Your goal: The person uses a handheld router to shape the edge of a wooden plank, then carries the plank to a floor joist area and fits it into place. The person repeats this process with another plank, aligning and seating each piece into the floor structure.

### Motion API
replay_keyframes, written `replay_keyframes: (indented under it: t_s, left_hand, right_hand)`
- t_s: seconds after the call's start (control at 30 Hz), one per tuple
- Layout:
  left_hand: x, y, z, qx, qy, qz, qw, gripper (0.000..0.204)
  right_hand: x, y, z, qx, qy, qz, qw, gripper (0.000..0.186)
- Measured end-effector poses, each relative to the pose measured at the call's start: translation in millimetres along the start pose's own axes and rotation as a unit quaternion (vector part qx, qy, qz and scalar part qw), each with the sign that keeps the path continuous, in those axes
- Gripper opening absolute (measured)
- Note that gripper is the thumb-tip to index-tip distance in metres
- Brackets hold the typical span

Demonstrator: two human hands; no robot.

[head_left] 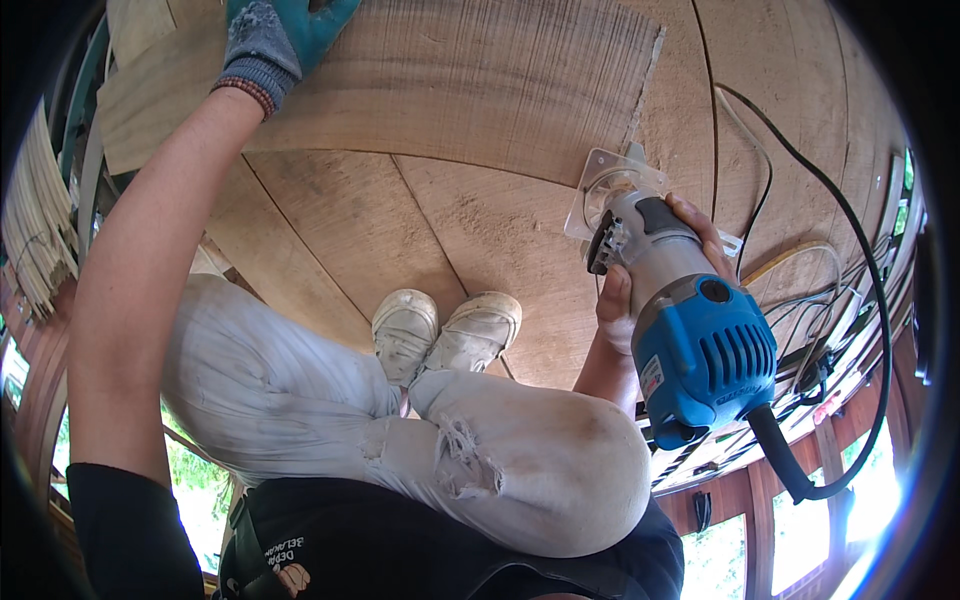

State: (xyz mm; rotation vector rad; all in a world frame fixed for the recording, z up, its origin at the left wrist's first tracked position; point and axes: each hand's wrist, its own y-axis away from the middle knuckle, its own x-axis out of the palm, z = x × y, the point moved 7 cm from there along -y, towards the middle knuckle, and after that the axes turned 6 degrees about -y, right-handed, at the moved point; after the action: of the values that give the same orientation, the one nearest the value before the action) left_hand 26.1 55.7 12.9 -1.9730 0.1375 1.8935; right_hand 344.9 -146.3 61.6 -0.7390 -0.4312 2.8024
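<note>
My right hand, bare, is closed around the grey body of a blue trim router, its thumb on the near side and its fingers over the far side. The router lies tilted, its clear base plate against the right end of a wooden board, at the near corner. That end of the board looks rough. At the upper left my left hand, in a teal and grey work glove, rests on the board with the thumb spread; the picture's top edge cuts off the other fingers.
Sawdust lies over the wide floor planks below the board. A black power cord loops from the router around the right side. More cables and slats lie at right. My shoes stand near the board; stacked strips are at far left.
</note>
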Motion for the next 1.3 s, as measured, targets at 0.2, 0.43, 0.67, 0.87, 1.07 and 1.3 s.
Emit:
replay_keyframes:
  t_s: [0.2,0.43,0.67,0.87,1.07,1.3]
  left_hand:
    - [-1,0,0,-0.001,0.006,-0.004,1.0,0.034]
    - [-1,0,-1,0.005,0.006,-0.006,1.0,0.032]
    - [-3,0,-2,0.012,0.007,-0.017,1.0,0.032]
    - [-3,-1,-2,0.015,0.01,-0.014,1.0,0.031]
    - [0,-1,-1,0.014,0.004,-0.013,1.0,0.031]
    - [-1,-3,-2,0.006,0.0,-0.009,1.0,0.033]
  right_hand:
    - [1,0,-2,0.004,-0.007,-0.019,1.0,0.07]
    - [5,-8,0,-0.001,0.008,-0.002,1.0,0.072]
    - [6,-11,-2,0.024,-0.004,-0.034,0.999,0.073]
    - [6,-14,-3,0.055,0.006,-0.051,0.997,0.072]
    - [10,-23,-6,0.026,0.002,-0.064,0.998,0.071]
    - [12,-32,-12,0.012,-0.017,-0.085,0.996,0.07]
